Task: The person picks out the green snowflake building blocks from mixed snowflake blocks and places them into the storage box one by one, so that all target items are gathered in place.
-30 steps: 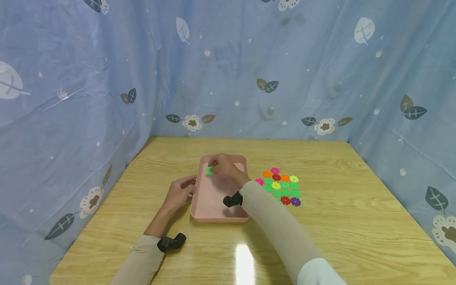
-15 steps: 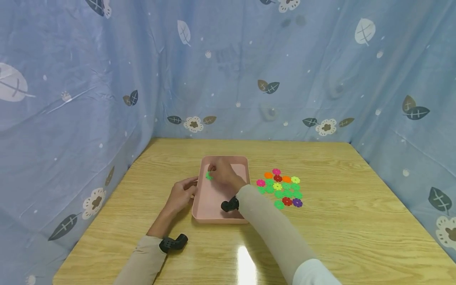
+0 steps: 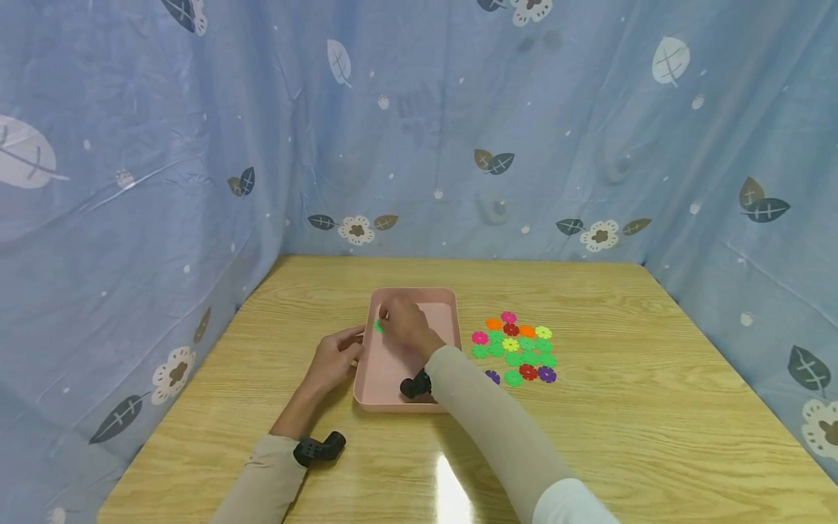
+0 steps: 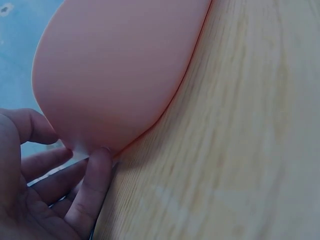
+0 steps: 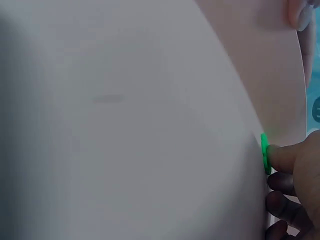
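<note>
My right hand (image 3: 402,320) is inside the pink tray (image 3: 393,382), close to its left wall. In the right wrist view its thumb and fingers pinch a green flower-shaped disc (image 5: 266,154), seen edge-on where the tray's floor meets the wall. My left hand (image 3: 332,358) holds the tray's left side. Seen from the left wrist, bent fingers and the thumb touch the tray wall (image 4: 125,65). A fingertip (image 5: 298,12) of that hand reaches the rim in the right wrist view.
Several flower discs (image 3: 511,344) in green, red, orange, pink, yellow and purple lie flat on the wooden table (image 3: 628,349), right of the tray. My right forearm crosses the tray's near right corner. A blue patterned curtain (image 3: 432,131) surrounds the table.
My right hand has moved slightly left and nearer with the green disc, to the tray's left wall. The left hand stays at the tray's side. A purple disc has come into sight beside the right sleeve.
</note>
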{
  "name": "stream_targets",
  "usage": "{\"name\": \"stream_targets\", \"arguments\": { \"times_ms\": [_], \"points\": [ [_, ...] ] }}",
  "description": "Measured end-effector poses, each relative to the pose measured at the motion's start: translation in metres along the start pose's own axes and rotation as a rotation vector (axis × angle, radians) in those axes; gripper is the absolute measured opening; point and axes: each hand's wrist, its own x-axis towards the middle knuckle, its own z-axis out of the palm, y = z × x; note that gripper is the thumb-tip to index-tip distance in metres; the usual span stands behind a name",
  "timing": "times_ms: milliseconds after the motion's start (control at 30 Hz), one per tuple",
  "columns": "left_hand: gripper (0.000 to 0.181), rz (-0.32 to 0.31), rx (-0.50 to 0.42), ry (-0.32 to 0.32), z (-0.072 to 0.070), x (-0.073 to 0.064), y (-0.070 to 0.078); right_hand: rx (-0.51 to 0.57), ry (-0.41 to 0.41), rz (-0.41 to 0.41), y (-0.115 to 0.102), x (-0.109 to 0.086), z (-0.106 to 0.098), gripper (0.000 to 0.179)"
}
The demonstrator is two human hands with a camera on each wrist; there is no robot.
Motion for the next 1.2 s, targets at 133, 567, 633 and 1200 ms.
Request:
{"name": "stream_targets", "arguments": {
  "times_ms": [133, 567, 633, 1200],
  "points": [
    [0.051, 0.010, 0.007, 0.009, 0.001, 0.001, 0.002, -0.003, 0.015, -0.008, 0.000, -0.001, -0.003, 0.015],
    [0.051, 0.013, -0.006, -0.008, 0.000, -0.004, 0.011, 0.044, 0.017, -0.147, 0.011, -0.003, -0.023, 0.022],
    [0.051, 0.014, -0.003, -0.002, 0.000, -0.001, 0.008, 0.039, 0.015, -0.154, 0.013, -0.004, -0.028, 0.025],
    [0.049, -0.003, 0.042, 0.041, 0.002, -0.005, 0.004, -0.113, -0.016, -0.179, 0.017, -0.023, -0.081, 0.025]
  ]
}}
